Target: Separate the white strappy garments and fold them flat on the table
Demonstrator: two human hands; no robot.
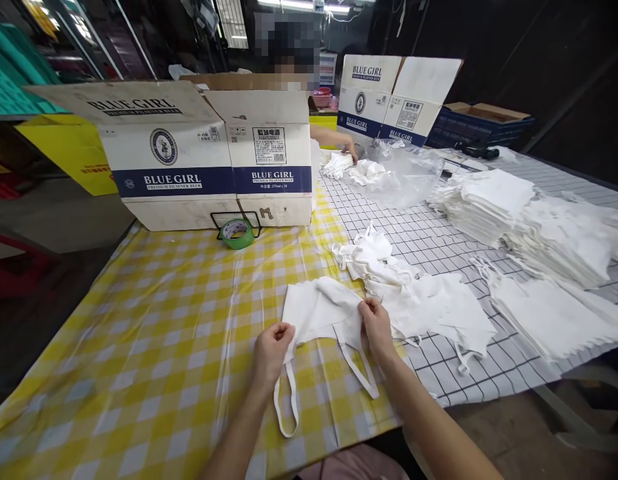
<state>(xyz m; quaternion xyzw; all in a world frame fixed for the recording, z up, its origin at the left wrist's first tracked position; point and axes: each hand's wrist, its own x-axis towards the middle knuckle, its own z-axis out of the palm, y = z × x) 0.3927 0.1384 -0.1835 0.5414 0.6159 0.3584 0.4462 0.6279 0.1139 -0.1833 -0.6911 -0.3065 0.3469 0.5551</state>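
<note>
A white camisole with thin straps is spread on the yellow checked tablecloth, its straps toward me. Its left edge is pinched between the closed fingers of my left hand. On the opposite edge, my right hand grips the fabric with thumb and fingers. One strap loops down beside my left wrist, and another strap lies near my right forearm. Just right of my right hand is a loose heap of similar white garments.
A white and blue beer carton stands at the back left, a green tape roll before it. Stacked white garments occupy the right side. Beyond, a co-worker's hand touches white garments near a clear plastic bag and a second carton.
</note>
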